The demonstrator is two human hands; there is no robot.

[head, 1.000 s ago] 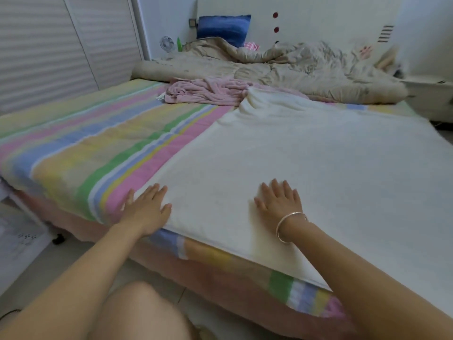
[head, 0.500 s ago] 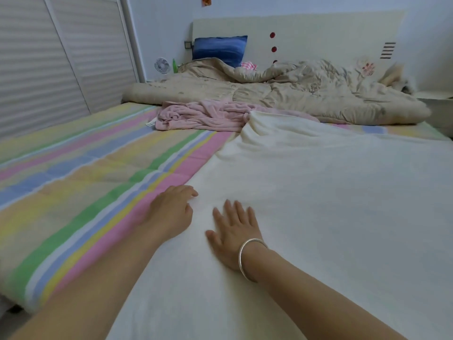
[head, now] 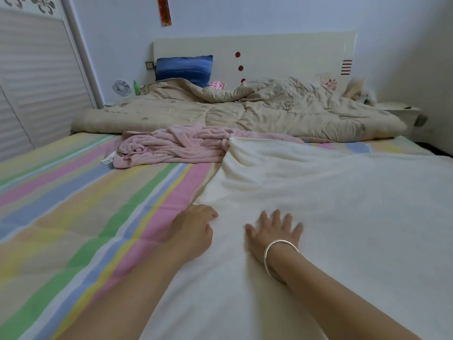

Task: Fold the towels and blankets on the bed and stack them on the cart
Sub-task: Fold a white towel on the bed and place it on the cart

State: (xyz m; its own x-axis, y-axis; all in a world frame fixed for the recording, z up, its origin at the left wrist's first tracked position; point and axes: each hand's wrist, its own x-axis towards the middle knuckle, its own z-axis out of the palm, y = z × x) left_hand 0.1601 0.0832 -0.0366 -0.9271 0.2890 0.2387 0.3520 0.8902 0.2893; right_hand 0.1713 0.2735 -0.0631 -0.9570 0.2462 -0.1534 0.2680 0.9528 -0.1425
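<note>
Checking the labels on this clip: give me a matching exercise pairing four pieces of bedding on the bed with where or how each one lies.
Things:
1 white blanket
2 pink towel
3 beige quilt
4 blue pillow

States:
a propped against the headboard
b spread out, right hand flat on it
c crumpled on the striped sheet
d heaped in a long ridge beyond the towel

Pairs: 1-b, 2-c, 3-d, 4-a
</note>
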